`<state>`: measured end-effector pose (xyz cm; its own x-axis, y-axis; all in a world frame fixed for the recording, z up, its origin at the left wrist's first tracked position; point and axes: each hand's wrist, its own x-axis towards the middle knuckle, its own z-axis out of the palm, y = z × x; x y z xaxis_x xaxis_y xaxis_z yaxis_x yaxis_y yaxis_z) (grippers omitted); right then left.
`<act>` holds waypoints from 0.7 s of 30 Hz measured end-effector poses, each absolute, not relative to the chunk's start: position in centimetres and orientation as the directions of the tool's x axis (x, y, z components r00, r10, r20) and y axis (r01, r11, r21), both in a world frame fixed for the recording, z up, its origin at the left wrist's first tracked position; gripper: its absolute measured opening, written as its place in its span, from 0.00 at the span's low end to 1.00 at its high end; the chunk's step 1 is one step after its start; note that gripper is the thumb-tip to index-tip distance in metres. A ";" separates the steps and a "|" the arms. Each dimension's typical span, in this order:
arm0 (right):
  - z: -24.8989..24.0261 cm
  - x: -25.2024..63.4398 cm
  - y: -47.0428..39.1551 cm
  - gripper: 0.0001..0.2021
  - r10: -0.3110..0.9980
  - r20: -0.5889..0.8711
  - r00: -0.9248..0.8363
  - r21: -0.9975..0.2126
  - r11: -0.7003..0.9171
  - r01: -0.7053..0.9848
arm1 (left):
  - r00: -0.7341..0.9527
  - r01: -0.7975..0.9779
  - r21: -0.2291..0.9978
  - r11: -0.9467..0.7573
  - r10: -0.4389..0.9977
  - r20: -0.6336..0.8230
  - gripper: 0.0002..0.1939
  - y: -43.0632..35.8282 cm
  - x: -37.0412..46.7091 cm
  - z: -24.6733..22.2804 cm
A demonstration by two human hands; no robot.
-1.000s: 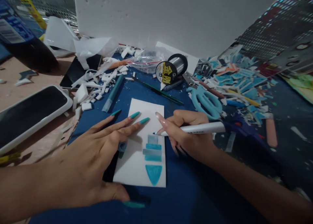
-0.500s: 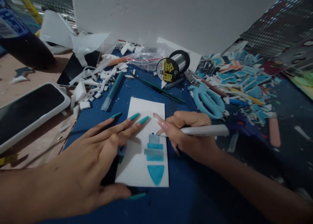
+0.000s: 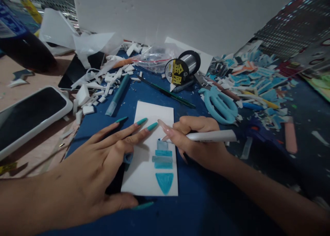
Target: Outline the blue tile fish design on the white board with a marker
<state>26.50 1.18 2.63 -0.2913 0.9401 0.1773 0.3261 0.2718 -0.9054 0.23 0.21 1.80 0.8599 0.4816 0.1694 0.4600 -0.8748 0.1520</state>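
Note:
A white board point(image 3: 146, 181), flat like thin foam, lies on the blue mat. On it is a column of blue-coloured shapes: several bands point(image 3: 163, 162) and a downward-pointing triangle point(image 3: 164, 182). My left hand point(image 3: 103, 167) is open, its fingers spread, with fingertips resting on the board. A small blue tubular piece point(image 3: 128, 157) shows below its index finger; whether the hand touches it I cannot tell. My right hand point(image 3: 198, 139) is closed around a white marker point(image 3: 211, 136), whose tip meets the board at the topmost pale blue band point(image 3: 162, 145).
Behind the board lie a teal marker point(image 3: 118, 95), a dark green slim tool point(image 3: 167, 93), a wire spool point(image 3: 183, 67) and light blue scissors point(image 3: 220, 105). Blue and white offcuts point(image 3: 260, 81) are heaped at right. A phone point(image 3: 36, 115) and dark bottle point(image 3: 25, 47) are at left.
My right hand and the marker have shifted slightly left, and a darker line now shows along the upper edge of the topmost band. My left hand stays in place.

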 end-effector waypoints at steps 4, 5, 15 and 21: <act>2.8 26.5 1.2 0.25 0.941 0.184 -0.285 -0.896 0.280 0.345 | 0.859 0.460 0.141 -0.876 0.480 0.178 0.38 0.3 0.2 2.0; 2.8 26.5 1.2 0.25 0.940 0.190 -0.282 -0.890 0.286 0.354 | 0.860 0.460 0.135 -0.878 0.478 0.180 0.38 0.3 0.3 2.1; 2.7 26.4 1.2 0.25 0.937 0.200 -0.288 -0.876 0.302 0.376 | 0.860 0.461 0.135 -0.877 0.479 0.174 0.35 0.3 0.5 1.9; 2.9 26.5 1.3 0.25 0.936 0.198 -0.290 -0.867 0.306 0.394 | 0.842 0.475 0.165 -0.864 0.501 0.201 0.34 0.3 0.7 1.9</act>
<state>26.46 1.28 2.86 -0.2902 0.9362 0.1980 0.3945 0.3056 -0.8666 0.75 0.27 1.86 0.8418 0.5010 0.2009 0.4751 -0.8644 0.1648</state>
